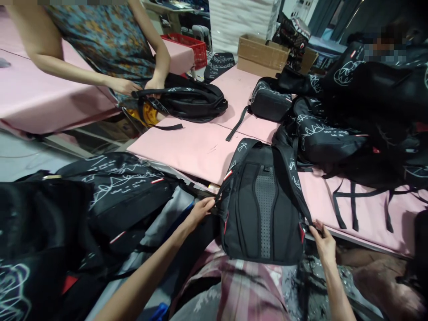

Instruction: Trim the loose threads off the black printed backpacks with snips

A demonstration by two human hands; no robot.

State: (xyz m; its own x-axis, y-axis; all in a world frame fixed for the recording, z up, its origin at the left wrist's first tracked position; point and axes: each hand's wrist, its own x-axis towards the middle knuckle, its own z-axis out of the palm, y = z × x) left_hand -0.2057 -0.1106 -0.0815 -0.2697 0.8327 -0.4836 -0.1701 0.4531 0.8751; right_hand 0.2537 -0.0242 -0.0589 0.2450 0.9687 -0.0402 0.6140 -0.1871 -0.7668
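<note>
A black backpack [247, 200] with white line drawings on its shoulder straps rests half on the pink table edge and half over my lap, its padded back panel facing up. My left hand [203, 208] pinches the lower end of the left shoulder strap [234, 165]. At the other side, my right hand [323, 238] has its fingers closed on the lower end of the right strap [294, 178]. Small red tabs show at both lower sides of the bag.
Across the pink table [187, 147], a co-worker's hands [154, 87] handle another black backpack [197, 100]. Printed black backpacks [327, 129] pile up on the right, and more backpacks [123, 183] lie at my left. A cardboard box [261, 55] and a red crate [190, 49] stand behind.
</note>
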